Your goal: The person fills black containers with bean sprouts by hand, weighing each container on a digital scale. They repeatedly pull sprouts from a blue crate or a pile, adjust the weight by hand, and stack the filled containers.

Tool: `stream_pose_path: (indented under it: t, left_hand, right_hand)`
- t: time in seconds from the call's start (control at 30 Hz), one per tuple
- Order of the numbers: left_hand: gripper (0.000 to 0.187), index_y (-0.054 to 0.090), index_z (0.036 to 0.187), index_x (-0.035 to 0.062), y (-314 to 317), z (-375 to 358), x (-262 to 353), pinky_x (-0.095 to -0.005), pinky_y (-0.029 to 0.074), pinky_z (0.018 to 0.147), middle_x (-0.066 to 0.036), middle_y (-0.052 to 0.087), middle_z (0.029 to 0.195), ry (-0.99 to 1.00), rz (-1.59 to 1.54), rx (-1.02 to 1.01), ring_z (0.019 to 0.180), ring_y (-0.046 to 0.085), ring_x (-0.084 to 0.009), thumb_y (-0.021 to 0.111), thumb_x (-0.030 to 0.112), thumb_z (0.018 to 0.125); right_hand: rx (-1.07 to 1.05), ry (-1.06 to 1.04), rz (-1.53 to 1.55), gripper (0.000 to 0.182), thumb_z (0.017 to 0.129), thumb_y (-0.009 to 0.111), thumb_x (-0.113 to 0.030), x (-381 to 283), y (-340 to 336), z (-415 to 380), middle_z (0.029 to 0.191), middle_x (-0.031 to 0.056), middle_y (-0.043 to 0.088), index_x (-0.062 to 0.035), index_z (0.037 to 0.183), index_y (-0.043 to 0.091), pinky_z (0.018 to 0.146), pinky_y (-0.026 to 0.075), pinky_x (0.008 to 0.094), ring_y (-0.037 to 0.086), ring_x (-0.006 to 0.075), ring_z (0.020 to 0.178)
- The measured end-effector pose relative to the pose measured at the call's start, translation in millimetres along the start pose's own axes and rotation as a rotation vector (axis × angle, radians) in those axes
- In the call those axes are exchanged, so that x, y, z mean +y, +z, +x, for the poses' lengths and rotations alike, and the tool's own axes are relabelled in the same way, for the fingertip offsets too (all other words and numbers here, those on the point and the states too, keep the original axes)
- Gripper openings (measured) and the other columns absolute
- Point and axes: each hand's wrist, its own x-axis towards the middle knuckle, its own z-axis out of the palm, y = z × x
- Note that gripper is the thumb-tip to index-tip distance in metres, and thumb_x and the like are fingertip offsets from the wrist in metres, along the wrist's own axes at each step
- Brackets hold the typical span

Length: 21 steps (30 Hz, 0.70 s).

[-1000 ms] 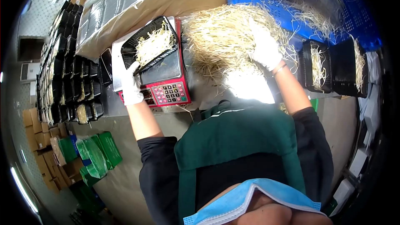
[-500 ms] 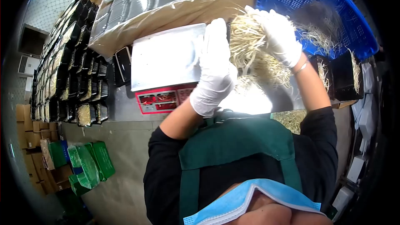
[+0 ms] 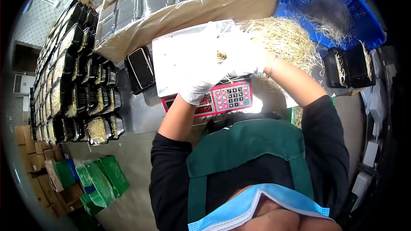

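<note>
Both gloved hands meet above the white platform (image 3: 167, 64) of a digital scale with a red keypad panel (image 3: 233, 97). My left hand (image 3: 201, 75) is closed at the left of a small bunch of bean sprouts (image 3: 220, 54), and my right hand (image 3: 246, 53) closes on it from the right. Strong glare washes out the gloves, so individual fingers are hard to make out. A few sprout strands stick out below the right hand. Just right of the scale lies a big loose heap of bean sprouts (image 3: 284, 36).
A blue perforated crate (image 3: 364, 25) stands back right, near black trays (image 3: 359, 68). Wrapped grey trays fill a box (image 3: 188, 17) behind the scale. An empty black tray (image 3: 140, 70) sits left of it. Filled trays (image 3: 98, 130) are stacked far left, above cardboard boxes (image 3: 43, 184).
My right hand has moved left from the sprout heap to over the scale, bringing sprouts. My left hand has come down and left to meet it. The view has shifted, uncovering the scale's keypad.
</note>
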Motion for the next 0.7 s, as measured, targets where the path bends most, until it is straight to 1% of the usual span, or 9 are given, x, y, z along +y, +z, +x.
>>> stream_pose_path:
  t: [0.07, 0.13, 0.23, 0.33, 0.4, 0.47, 0.6, 0.63, 0.7]
  left_hand:
    - [0.08, 0.032, 0.14, -0.0043, 10, -6, -6, -0.0419, 0.037, 0.1, -0.021, 0.047, 0.133, 0.048, -0.427, -0.215, 0.118, 0.049, -0.035, 0.071, 0.032, 0.08]
    - [0.085, 0.036, 0.138, -0.0041, 23, -9, -24, -0.0418, 0.041, 0.096, -0.022, 0.05, 0.13, -0.024, -0.251, -0.251, 0.114, 0.051, -0.0366, 0.075, 0.035, 0.074]
    - [0.084, 0.042, 0.134, -0.0044, 31, 0, -27, -0.04, 0.046, 0.087, -0.02, 0.06, 0.112, -0.061, -0.282, -0.223, 0.1, 0.058, -0.0339, 0.075, 0.041, 0.072]
    - [0.052, 0.051, 0.127, -0.0011, 16, 17, 3, -0.0311, 0.046, 0.095, -0.012, 0.061, 0.12, -0.185, -0.406, -0.446, 0.108, 0.058, -0.0181, 0.07, 0.01, 0.081]
    - [0.065, 0.056, 0.118, -0.0026, 22, 21, -1, -0.0357, 0.05, 0.071, -0.014, 0.065, 0.082, 0.018, 0.153, -0.336, 0.075, 0.062, -0.027, 0.076, 0.038, 0.071]
    - [0.059, 0.06, 0.113, -0.0005, 34, 11, -23, -0.0356, 0.05, 0.069, -0.014, 0.066, 0.083, 0.028, 0.203, -0.31, 0.075, 0.062, -0.0277, 0.076, 0.038, 0.071]
    - [0.048, 0.067, 0.103, 0.0055, 23, 24, 6, -0.0346, 0.05, 0.066, -0.012, 0.067, 0.085, 0.042, -0.06, -0.303, 0.074, 0.064, -0.0283, 0.076, 0.04, 0.07]
    - [0.048, 0.061, 0.115, -0.0002, 19, 25, 13, -0.0274, 0.048, 0.082, -0.011, 0.068, 0.105, -0.186, -0.148, -0.458, 0.092, 0.062, -0.0158, 0.078, 0.015, 0.073]
    - [0.047, 0.062, 0.114, 0.0001, 19, 29, 15, -0.0274, 0.048, 0.082, -0.011, 0.068, 0.104, -0.204, -0.079, -0.5, 0.091, 0.062, -0.0162, 0.078, 0.015, 0.073]
  right_hand:
    - [-0.074, 0.033, -0.06, 0.07, 0.065, 0.07, -0.032, 6, -25, -10, 0.105, 0.0168, 0.059, -0.0042, 0.126, 0.048, 0.091, 0.035, 0.0509, 0.053, 0.0318, 0.101]
    - [-0.205, 0.103, -0.171, 0.082, 0.063, 0.073, -0.04, 18, -40, -27, 0.123, 0.0193, 0.053, -0.0057, 0.132, 0.045, 0.102, 0.024, 0.0585, 0.045, 0.0319, 0.119]
    - [-0.227, 0.192, -0.117, 0.063, 0.072, 0.063, -0.017, 37, -30, -46, 0.114, 0.0216, 0.055, -0.002, 0.131, 0.045, 0.093, 0.04, 0.0492, 0.052, 0.0342, 0.107]
    - [0.128, 0.094, -0.1, 0.053, 0.071, 0.053, -0.003, 52, 7, -65, 0.106, 0.025, 0.054, 0.0035, 0.124, 0.048, 0.076, 0.05, 0.0385, 0.057, 0.0365, 0.09]
    - [0.235, 0.17, 0.023, 0.052, 0.072, 0.054, -0.004, 48, 10, -67, 0.107, 0.027, 0.053, 0.0054, 0.123, 0.048, 0.077, 0.051, 0.0399, 0.058, 0.0377, 0.084]
    - [0.284, 0.064, 0.096, 0.056, 0.078, 0.049, -0.005, 51, 14, -63, 0.107, 0.0309, 0.052, 0.0054, 0.133, 0.04, 0.079, 0.05, 0.0415, 0.059, 0.0396, 0.082]
    - [-0.126, 0.405, -0.014, 0.048, 0.089, 0.039, -0.009, 31, -30, -40, 0.112, 0.0395, 0.051, 0.0062, 0.134, 0.034, 0.079, 0.05, 0.044, 0.062, 0.0411, 0.09]
    - [-0.239, 0.429, 0.033, 0.044, 0.089, 0.039, -0.01, 33, -36, -35, 0.104, 0.0384, 0.054, 0.0076, 0.13, 0.038, 0.075, 0.051, 0.0439, 0.063, 0.0402, 0.087]
    - [-0.274, 0.5, 0.143, 0.037, 0.089, 0.043, -0.012, 46, -28, -33, 0.078, 0.0306, 0.062, 0.0106, 0.118, 0.049, 0.064, 0.053, 0.0427, 0.066, 0.0352, 0.076]
